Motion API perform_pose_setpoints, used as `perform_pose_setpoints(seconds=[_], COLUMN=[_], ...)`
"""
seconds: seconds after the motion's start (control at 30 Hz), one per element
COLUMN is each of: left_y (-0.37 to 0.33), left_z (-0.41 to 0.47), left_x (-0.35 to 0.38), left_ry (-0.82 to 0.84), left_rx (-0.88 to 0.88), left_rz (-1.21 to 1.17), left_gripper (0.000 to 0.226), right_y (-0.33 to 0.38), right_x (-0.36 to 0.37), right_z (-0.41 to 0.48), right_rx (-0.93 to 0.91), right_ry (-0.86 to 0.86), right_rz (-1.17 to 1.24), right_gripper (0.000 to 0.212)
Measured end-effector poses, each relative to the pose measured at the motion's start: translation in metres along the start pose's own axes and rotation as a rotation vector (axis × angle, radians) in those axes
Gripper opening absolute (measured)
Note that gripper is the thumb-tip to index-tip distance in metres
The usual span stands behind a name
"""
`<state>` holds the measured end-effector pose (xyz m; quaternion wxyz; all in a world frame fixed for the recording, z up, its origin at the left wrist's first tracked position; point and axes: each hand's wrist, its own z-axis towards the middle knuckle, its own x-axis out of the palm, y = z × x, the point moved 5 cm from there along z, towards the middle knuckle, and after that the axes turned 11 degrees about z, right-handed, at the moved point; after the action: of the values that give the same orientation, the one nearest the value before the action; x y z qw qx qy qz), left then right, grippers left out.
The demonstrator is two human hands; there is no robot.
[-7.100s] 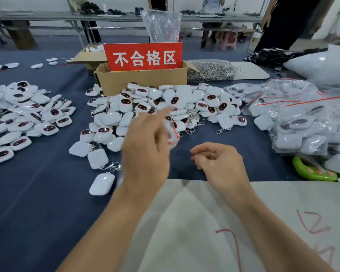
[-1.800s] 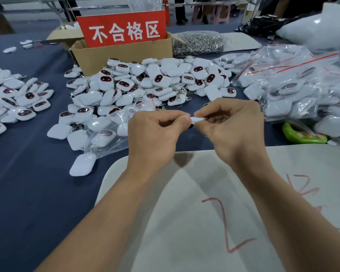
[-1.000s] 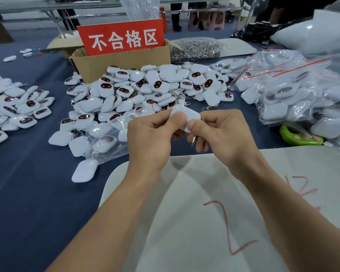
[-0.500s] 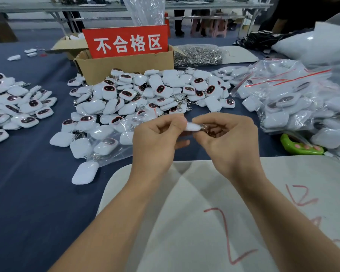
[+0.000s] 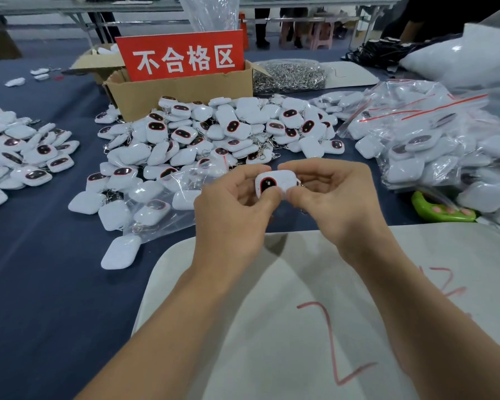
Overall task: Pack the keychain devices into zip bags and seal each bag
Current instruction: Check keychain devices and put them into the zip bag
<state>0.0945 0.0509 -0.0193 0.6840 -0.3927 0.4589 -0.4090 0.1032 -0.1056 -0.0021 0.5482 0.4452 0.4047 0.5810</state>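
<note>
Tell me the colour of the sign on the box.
The sign is red, white characters; head view.

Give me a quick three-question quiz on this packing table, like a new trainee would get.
1. True or false: the left hand and right hand together hold one keychain device, its dark face turned toward the camera.
2. What stands just behind the loose pile of devices? A) a cardboard box with a red sign; B) a blue bucket; C) a weighing scale.
3. Fill in: the bagged devices are heaped on the person's ___ side.
Key: 1 true; 2 A; 3 right.
</note>
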Motion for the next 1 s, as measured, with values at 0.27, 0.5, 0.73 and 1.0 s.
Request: perform_pose_setpoints(seconds=[0.27,0.5,0.73,1.0], left_y=[0.003,0.009,0.004,-0.019], left_z=[0.004,0.017,0.015,-0.006], left_x=[-0.01,-0.023,-0.02,-0.003], left_ry=[-0.096,-0.159,-0.115,-0.179], left_rx=[0.027,-0.113,-0.004,0.3], left_rz=[0.092,0.932,0.882,0.517], left_gripper=[0.023,0.033,0.005,0.004], right_y=[-0.012,-0.015,-0.015,0.0], right_x=[0.002,-0.017,-0.013,-0.007], right_z=[0.002,0.003,0.003,0.001], right_rx=[0.115,0.168,0.165,0.065], right_ry=[-0.1,-0.315,-0.275,-0.177], right_rz=[-0.089,-0.254,-0.208,0.134], right_gripper=[0.031,0.024,0.019,0.015])
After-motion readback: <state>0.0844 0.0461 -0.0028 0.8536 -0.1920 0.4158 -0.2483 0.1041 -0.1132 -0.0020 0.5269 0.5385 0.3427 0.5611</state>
